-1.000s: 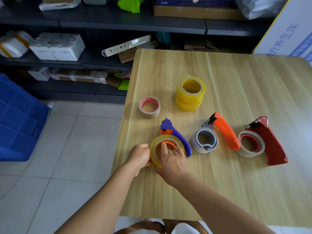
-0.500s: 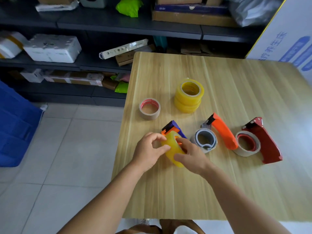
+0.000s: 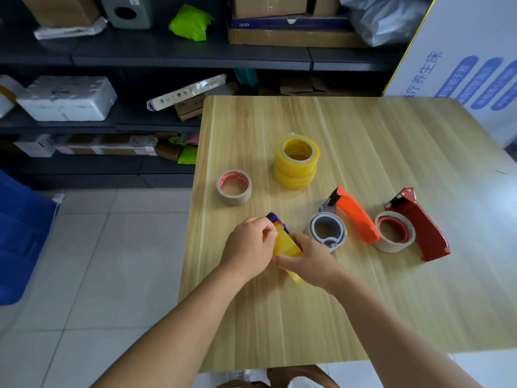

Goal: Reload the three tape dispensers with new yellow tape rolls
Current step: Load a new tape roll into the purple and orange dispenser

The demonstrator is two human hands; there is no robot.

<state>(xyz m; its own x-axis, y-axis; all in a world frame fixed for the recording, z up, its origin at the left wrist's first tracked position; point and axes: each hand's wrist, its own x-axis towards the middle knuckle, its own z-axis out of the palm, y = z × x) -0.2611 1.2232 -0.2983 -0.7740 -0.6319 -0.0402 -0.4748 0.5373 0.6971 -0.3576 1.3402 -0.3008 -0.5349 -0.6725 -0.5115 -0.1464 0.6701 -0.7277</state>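
The blue tape dispenser [image 3: 273, 218] carries a yellow tape roll [image 3: 286, 246] and stands on edge near the table's left front. My left hand [image 3: 250, 247] pinches the roll's rim from the left. My right hand [image 3: 310, 260] grips the roll and dispenser from the right. Most of the blue dispenser is hidden by both hands. Two more yellow rolls [image 3: 296, 161] sit stacked farther back. The orange dispenser [image 3: 354, 215] lies with a grey empty core [image 3: 328, 231]. At the right, the red dispenser [image 3: 419, 224] holds a nearly spent roll [image 3: 394, 231].
A used brown roll with a red core [image 3: 234, 187] lies left of the yellow stack on the wooden table [image 3: 391, 289]. Dark shelves with boxes [image 3: 67, 98] run behind. A blue crate [image 3: 19, 236] stands on the tiled floor at left, a white board [image 3: 470, 65] at the back right.
The blue dispenser with its yellow roll went from lying flat to standing on edge. Both hands closed in around it, my left hand moving onto the roll's rim.
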